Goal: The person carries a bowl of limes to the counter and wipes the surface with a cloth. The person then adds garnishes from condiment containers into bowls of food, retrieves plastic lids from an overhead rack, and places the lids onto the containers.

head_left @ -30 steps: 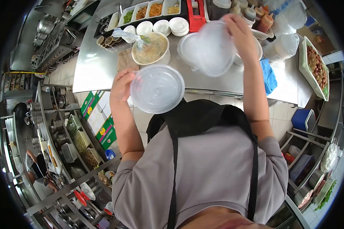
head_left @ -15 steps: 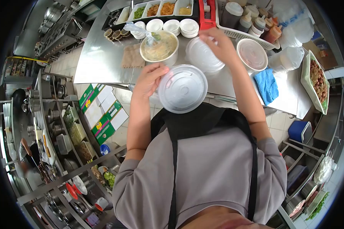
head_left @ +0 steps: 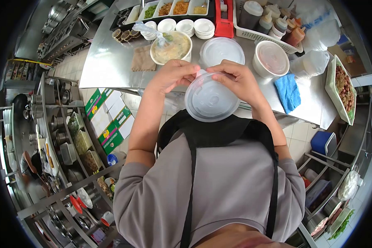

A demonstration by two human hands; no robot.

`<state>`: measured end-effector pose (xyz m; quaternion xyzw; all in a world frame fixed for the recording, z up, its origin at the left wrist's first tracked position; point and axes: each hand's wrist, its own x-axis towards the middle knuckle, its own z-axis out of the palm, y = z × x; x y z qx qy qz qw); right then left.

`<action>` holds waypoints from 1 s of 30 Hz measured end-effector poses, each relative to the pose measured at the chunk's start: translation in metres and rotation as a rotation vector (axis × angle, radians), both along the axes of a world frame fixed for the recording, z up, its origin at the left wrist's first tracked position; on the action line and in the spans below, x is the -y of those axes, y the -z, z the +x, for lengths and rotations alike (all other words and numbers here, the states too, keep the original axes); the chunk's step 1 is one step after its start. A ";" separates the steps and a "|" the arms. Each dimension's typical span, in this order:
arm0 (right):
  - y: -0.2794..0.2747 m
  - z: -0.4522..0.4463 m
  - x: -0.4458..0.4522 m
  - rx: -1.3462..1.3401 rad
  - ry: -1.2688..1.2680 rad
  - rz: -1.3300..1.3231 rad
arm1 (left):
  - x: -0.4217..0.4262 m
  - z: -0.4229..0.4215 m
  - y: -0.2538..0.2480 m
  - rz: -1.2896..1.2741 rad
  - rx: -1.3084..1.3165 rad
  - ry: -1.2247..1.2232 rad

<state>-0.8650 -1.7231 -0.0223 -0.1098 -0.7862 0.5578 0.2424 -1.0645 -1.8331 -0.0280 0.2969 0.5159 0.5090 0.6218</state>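
Observation:
A translucent plastic lid (head_left: 212, 101) hangs in front of my apron, just off the table's near edge. My left hand (head_left: 177, 76) pinches at the upper left of its rim, thumb and forefinger together. On the upper right, my right hand (head_left: 237, 82) grips the same rim, its fingertips close to the left ones. Behind my hands, more translucent lids (head_left: 223, 53) lie on the table. An uncovered white bowl (head_left: 172, 62) of food stands at left, with a knotted clear bag (head_left: 163, 40) resting in it. To the right is a lidded white bowl (head_left: 271, 62).
On the steel table (head_left: 107, 68) are a brown cloth (head_left: 143, 58), a blue cloth (head_left: 288, 93), stacked small white dishes (head_left: 185, 27) and a red holder (head_left: 224, 20). A basket (head_left: 252, 34) of sauce bottles stands at back right, and a food-filled tray (head_left: 339, 89) at the right edge.
My right hand has come back from the lids on the table to the lid in my left hand. That lid has shifted right and both hands now meet at its top edge.

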 end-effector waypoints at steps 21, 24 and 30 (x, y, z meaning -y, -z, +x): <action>-0.015 0.011 0.010 0.040 0.061 0.171 | 0.003 0.014 -0.036 0.091 -0.499 0.118; -0.017 0.009 0.013 -0.023 0.046 0.174 | 0.001 0.009 -0.036 0.028 -0.353 0.225; -0.021 0.004 0.008 -0.167 -0.058 0.300 | -0.002 0.009 -0.007 -0.015 0.170 0.350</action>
